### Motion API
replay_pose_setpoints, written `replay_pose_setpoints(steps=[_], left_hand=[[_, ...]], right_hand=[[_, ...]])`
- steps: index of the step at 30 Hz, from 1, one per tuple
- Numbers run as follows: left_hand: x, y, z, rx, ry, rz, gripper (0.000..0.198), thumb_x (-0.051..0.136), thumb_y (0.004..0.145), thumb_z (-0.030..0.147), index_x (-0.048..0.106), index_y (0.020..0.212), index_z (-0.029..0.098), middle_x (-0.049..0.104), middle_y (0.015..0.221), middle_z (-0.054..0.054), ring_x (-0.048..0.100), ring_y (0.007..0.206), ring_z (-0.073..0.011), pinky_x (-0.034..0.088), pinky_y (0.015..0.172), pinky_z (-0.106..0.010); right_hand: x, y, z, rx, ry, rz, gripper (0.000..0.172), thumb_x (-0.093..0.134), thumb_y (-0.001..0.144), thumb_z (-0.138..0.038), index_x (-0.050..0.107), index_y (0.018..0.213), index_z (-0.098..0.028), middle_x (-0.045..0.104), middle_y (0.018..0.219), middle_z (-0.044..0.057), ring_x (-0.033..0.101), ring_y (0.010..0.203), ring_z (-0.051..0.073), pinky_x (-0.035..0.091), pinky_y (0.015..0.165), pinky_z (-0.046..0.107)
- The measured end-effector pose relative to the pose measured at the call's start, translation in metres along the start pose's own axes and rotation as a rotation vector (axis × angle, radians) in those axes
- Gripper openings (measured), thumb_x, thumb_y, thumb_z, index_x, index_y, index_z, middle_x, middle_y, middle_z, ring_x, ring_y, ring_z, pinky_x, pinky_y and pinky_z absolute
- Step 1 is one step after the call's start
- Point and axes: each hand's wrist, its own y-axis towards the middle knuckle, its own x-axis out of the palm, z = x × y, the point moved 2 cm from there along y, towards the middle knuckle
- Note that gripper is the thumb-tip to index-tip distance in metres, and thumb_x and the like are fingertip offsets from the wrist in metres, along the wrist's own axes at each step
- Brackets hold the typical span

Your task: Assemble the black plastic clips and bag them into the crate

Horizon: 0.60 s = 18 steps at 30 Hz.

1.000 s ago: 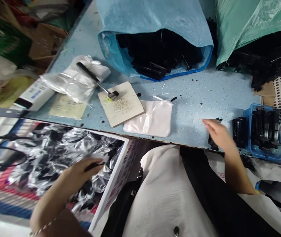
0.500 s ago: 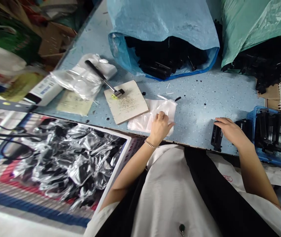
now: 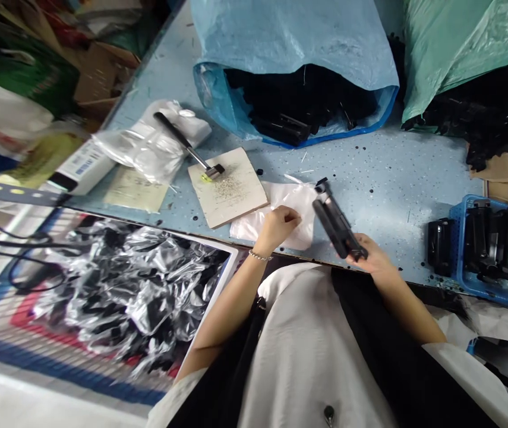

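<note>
My right hand (image 3: 373,255) grips the lower end of a long black plastic part (image 3: 337,221), held up at a slant above the bench. To its left, my left hand (image 3: 277,227) has thumb and fingers pinched together at the flat clear plastic bags (image 3: 299,196), apparently on the top bag. The bags lie partly against a square board (image 3: 231,193), which carries a hammer (image 3: 191,148) and scattered small bits. Another black part (image 3: 439,245) stands on the bench beside a blue basket (image 3: 458,238) of similar parts.
A blue sack (image 3: 298,35) and a green sack (image 3: 467,53), both full of black parts, stand at the back. At lower left, a white-rimmed crate (image 3: 231,258) holds several bagged black parts. More clear bags (image 3: 147,145) lie near a white box (image 3: 82,163).
My right hand has lifted a black part off the bench and brought it leftward, close to the bags. My left hand has shifted slightly left and its fingers now pinch together.
</note>
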Motion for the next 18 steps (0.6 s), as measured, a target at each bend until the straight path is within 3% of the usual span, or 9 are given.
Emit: replay_pose_setpoints(steps=[2,4,7,9,12,15,18], left_hand=[[-0.005,-0.004,-0.002,-0.033,-0.015,0.082,0.007,0.065,0.077,0.017,0.068,0.083,0.019,0.072,0.079,-0.002,0.067,0.073,-0.0187,0.054,0.071,-0.03],[-0.011,-0.01,-0.002,0.053,0.006,0.15,0.014,0.058,0.081,0.014,0.069,0.087,0.019,0.074,0.087,-0.004,0.07,0.084,-0.0192,0.055,0.081,-0.032],[-0.014,-0.015,-0.002,0.142,0.039,0.12,0.02,0.056,0.085,0.015,0.074,0.093,0.019,0.076,0.1,-0.007,0.07,0.096,-0.0209,0.055,0.092,-0.035],[-0.012,-0.015,-0.005,0.06,0.021,0.062,0.023,0.062,0.083,0.017,0.076,0.101,0.018,0.076,0.093,-0.007,0.071,0.085,-0.0209,0.058,0.083,-0.034],[-0.012,-0.012,-0.009,-0.022,0.005,0.048,0.033,0.062,0.083,0.015,0.075,0.113,0.014,0.075,0.086,-0.006,0.071,0.075,-0.02,0.059,0.072,-0.032],[-0.021,-0.013,-0.005,0.171,0.116,0.138,0.036,0.053,0.09,0.014,0.072,0.121,0.014,0.075,0.112,-0.012,0.073,0.1,-0.0234,0.06,0.09,-0.036],[-0.025,-0.028,0.008,0.442,0.278,0.15,0.042,0.042,0.097,0.011,0.067,0.131,0.017,0.068,0.135,-0.013,0.064,0.127,-0.0244,0.052,0.112,-0.042]], right_hand=[[0.015,0.003,0.007,0.092,0.068,-0.035,0.037,0.082,0.067,-0.05,0.065,0.07,-0.018,0.051,0.051,-0.004,0.039,0.042,0.008,0.029,0.04,0.023],[0.018,-0.001,0.006,0.121,0.078,-0.018,0.032,0.083,0.066,-0.042,0.064,0.069,-0.017,0.048,0.05,-0.006,0.035,0.041,0.006,0.026,0.04,0.022],[0.018,-0.008,-0.001,0.052,0.153,-0.014,0.022,0.078,0.07,-0.034,0.063,0.068,-0.018,0.051,0.053,-0.004,0.034,0.043,0.005,0.026,0.041,0.021],[0.022,-0.008,-0.001,0.034,0.227,-0.045,0.017,0.075,0.07,-0.032,0.067,0.074,-0.017,0.059,0.06,-0.001,0.033,0.045,0.005,0.025,0.04,0.02],[0.031,-0.001,0.01,0.137,0.323,-0.098,0.017,0.075,0.066,-0.026,0.069,0.079,-0.016,0.066,0.068,0.005,0.035,0.045,0.005,0.02,0.036,0.018],[0.032,0.006,0.023,0.228,0.402,-0.086,0.013,0.074,0.064,-0.017,0.068,0.075,-0.015,0.066,0.066,0.005,0.033,0.044,0.005,0.018,0.033,0.016],[0.031,0.01,0.027,0.268,0.447,-0.142,0.015,0.071,0.068,-0.018,0.069,0.082,-0.015,0.067,0.072,0.006,0.03,0.046,0.006,0.017,0.032,0.015]])
